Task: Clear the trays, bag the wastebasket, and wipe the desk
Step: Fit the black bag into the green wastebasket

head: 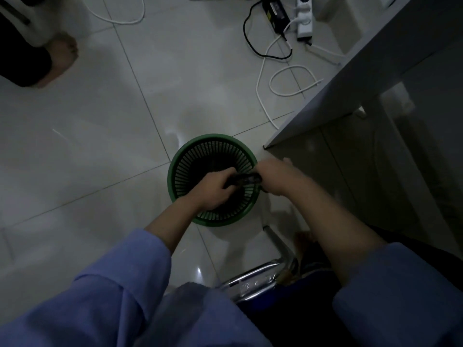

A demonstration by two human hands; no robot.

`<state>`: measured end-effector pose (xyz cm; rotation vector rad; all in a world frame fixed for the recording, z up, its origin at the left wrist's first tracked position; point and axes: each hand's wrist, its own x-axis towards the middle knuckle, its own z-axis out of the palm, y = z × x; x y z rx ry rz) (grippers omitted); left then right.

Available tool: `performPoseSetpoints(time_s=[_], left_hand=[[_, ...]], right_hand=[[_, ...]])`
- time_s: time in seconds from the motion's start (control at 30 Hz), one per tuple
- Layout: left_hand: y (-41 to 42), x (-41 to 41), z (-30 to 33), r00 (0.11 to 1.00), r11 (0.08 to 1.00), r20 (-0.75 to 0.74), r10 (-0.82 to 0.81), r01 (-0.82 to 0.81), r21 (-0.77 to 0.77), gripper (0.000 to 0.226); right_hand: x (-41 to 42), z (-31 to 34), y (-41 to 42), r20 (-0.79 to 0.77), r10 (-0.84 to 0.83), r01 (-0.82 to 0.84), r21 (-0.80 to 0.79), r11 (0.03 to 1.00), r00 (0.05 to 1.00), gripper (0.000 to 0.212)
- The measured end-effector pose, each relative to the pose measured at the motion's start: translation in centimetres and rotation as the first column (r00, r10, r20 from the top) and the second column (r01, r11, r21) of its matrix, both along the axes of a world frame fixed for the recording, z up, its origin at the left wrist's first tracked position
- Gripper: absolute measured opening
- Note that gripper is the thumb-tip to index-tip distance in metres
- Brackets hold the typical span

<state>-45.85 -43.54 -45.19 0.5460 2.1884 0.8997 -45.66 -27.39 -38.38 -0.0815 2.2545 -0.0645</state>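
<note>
Two hands, the left hand (211, 190) and right hand (275, 175), pinch a dark bag (244, 180) over the green wastebasket (175, 169), fingers closed on it, apparently to line the basket.

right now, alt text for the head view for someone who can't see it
Seen from above, a person's left hand and right hand hold a bunched dark bag over an unlined green slatted wastebasket on a pale tiled floor. A grey desk stands at right, cables and a power strip beyond.
</note>
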Motion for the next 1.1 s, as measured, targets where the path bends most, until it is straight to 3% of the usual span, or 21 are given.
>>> performPoseSetpoints(time_s=[0.07,0.17,0.23,0.3,0.4,0.47,0.53,0.6,0.67,0.73,0.8,0.9,1.0,1.1], left_hand=[[0.1,0.0,-0.4,0.998,0.999,-0.043,-0.047,0.047,-0.005,0.011],[0.3,0.2,-0.6,0.994,0.997,-0.083,-0.073,0.075,0.021,0.019],[0.4,0.3,-0.6,0.995,0.996,-0.081,-0.065,0.07,0.058,0.024],[0.3,0.3,-0.9,0.993,0.996,-0.101,-0.056,0.063,0.063,0.028],[-0.2,0.5,-1.3,0.977,0.998,-0.205,-0.062,0.058,-0.024,0.021],[-0.6,1.2,-1.3,0.969,0.991,-0.208,0.131,-0.133,0.0,0.03],[-0.6,2.2,-0.6,0.842,0.847,-0.092,0.532,-0.526,0.08,0.024],[-0.3,2.5,0.6,0.584,0.621,0.273,0.764,-0.781,-0.067,0.035],[-0.2,2.6,1.3,0.307,0.623,0.644,0.701,-0.703,-0.343,0.065],[-0.2,2.6,1.2,0.098,0.699,0.851,0.516,-0.622,-0.353,0.078],[0.0,1.9,0.8,-0.048,0.664,0.918,0.394,-0.676,-0.321,0.066],[0.9,0.3,0.9,-0.129,0.53,0.885,0.447,-0.759,-0.378,0.032],[1.2,-1.1,0.5,-0.242,0.349,0.835,0.494,-0.825,-0.445,0.032],[1.0,-1.7,0.4,-0.284,0.309,0.835,0.472,-0.833,-0.458,0.036]], right_hand=[[0.1,0.4,0.3,0.021,-0.012,0.012,0.024,1.0,1.0,0.044],[0.2,1.2,-1.0,-0.145,0.046,-0.065,-0.127,0.99,0.988,0.096],[0.4,0.9,-2.6,-0.183,0.07,-0.099,-0.154,0.983,0.981,0.103],[0.7,-0.4,-3.3,-0.087,0.029,-0.038,-0.106,0.994,0.996,0.082],[1.2,-1.8,-2.7,0.057,-0.163,0.169,-0.136,0.976,0.985,0.024],[1.3,-2.2,-2.3,0.12,-0.267,0.287,-0.208,0.935,0.956,0.021],[1.2,-2.1,-2.3,0.152,-0.339,0.369,-0.276,0.888,0.929,0.022],[1.2,-2.0,-2.6,0.172,-0.374,0.411,-0.331,0.85,0.911,0.018],[1.1,-1.7,-3.1,0.19,-0.381,0.425,-0.354,0.833,0.905,0.016],[1.2,-1.3,-3.8,0.25,-0.356,0.429,-0.37,0.824,0.9,0.024],[1.7,-1.0,-4.3,0.33,-0.284,0.403,-0.383,0.831,0.9,0.023],[2.7,-0.7,-4.8,0.463,-0.232,0.43,-0.387,0.816,0.856,0.023],[3.2,-0.5,-4.8,0.566,-0.292,0.553,-0.366,0.749,0.771,0.024],[3.2,-0.5,-3.9,0.622,-0.399,0.701,-0.367,0.611,0.674,0.024]])
